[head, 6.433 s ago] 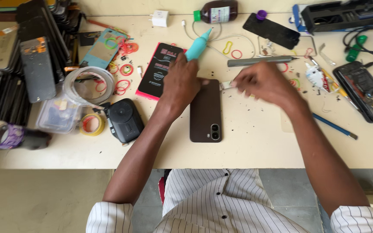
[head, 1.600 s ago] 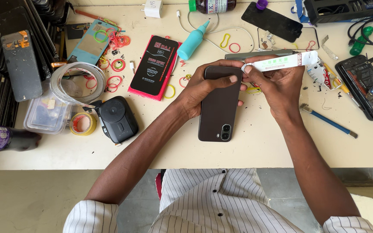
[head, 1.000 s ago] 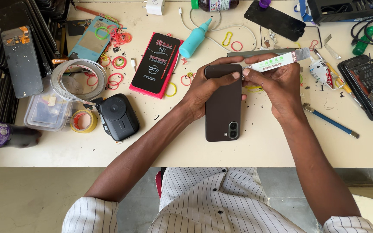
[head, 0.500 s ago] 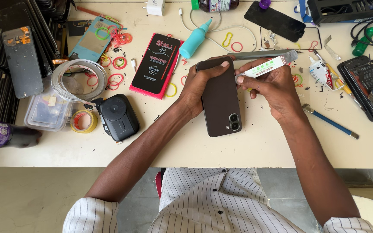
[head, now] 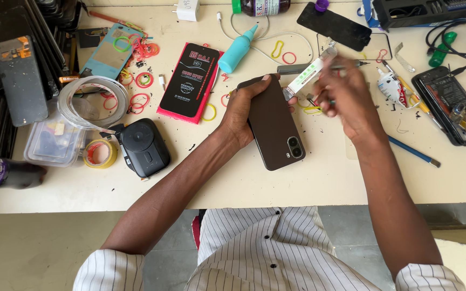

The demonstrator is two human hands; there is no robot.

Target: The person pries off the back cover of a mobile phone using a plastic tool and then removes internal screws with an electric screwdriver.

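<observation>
The left hand (head: 244,110) grips the top edge of a dark brown phone (head: 274,125) lying back-up on the cream table (head: 324,183), its camera end toward 5 o'clock; the right hand (head: 346,97), slightly blurred, is closed around a white and green tube (head: 307,76) whose tip meets the phone's upper right corner; at 10 o'clock from the left hand lies a pink-edged black packet (head: 189,81); at 12 o'clock, a teal squeeze bottle (head: 237,50); at 8 o'clock, a black pouch (head: 144,146).

The left hand (head: 242,110) grips a dark phone (head: 274,125) lying back-up; the right hand (head: 346,97) holds a white tube (head: 307,74).
</observation>
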